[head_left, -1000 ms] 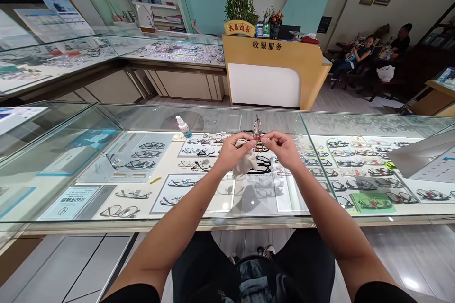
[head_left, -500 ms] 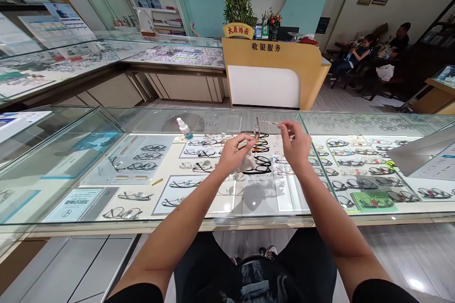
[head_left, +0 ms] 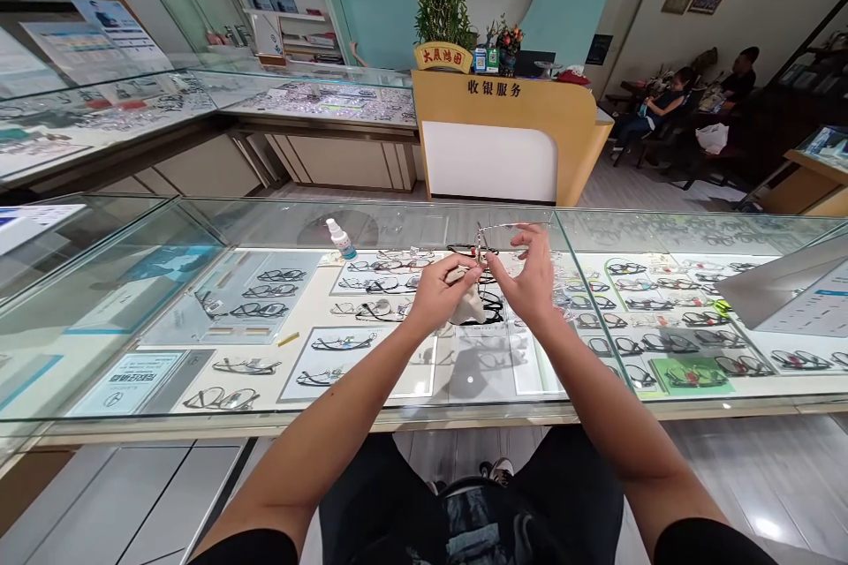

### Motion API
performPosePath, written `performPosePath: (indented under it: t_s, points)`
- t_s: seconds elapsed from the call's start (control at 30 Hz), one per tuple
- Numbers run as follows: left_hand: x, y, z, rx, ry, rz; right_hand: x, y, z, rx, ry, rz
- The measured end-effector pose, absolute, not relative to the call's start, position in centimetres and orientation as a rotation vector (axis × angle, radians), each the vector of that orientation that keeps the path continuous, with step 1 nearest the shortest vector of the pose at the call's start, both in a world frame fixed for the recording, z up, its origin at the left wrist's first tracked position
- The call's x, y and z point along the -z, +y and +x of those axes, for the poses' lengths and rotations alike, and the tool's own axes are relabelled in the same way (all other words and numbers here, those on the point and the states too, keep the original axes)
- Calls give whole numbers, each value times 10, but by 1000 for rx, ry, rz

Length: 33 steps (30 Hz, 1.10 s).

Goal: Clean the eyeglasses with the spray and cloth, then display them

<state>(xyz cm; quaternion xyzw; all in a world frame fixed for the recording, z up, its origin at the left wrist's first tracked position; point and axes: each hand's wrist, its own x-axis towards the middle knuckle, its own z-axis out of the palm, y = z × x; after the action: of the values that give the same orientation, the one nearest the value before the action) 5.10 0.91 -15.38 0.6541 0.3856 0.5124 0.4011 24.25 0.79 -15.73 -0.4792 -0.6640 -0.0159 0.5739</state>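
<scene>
A pair of thin-framed eyeglasses [head_left: 479, 240] is held up above the glass counter, lenses edge-on to me, with a temple reaching out to the right. My left hand [head_left: 441, 290] is closed on the frame and a pale cleaning cloth [head_left: 469, 307], which hangs below its fingers. Against the frame from the right is my right hand [head_left: 530, 278]; its thumb meets the rim near the left fingertips, and its bent fingers are at the temple. Exact finger contact is too small to make out. A white spray bottle [head_left: 340, 238] with a blue base stands on the counter to the left.
Rows of spectacles lie inside the glass display counter [head_left: 371, 406] under my hands. A folded white sign [head_left: 795, 291] stands at the right. Beyond are a wooden cashier desk [head_left: 583, 124] with a plant [head_left: 441, 4], more display cases, and people seated at the far right.
My right hand has moved left from the temple's end toward the frame, bringing its thumb beside the left fingers. My left hand still holds the eyeglasses and cloth. The view has shifted slightly.
</scene>
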Motion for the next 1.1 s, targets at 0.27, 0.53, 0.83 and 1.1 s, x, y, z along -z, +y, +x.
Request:
performPosePath:
  t_s: [0.27,0.53,0.83,1.1]
  points:
    - [156,9,53,-1331,944,1593,161,13,245,188,-1574,-1056]
    - [156,14,48,-1376,963,1540,159,12,249,158,-1672,-1131]
    - [153,17,45,-1494,996,1443,158,11,249,9,-1796,-1337]
    - [154,20,42,-1586,1011,1368,168,18,255,-240,-1943,-1403]
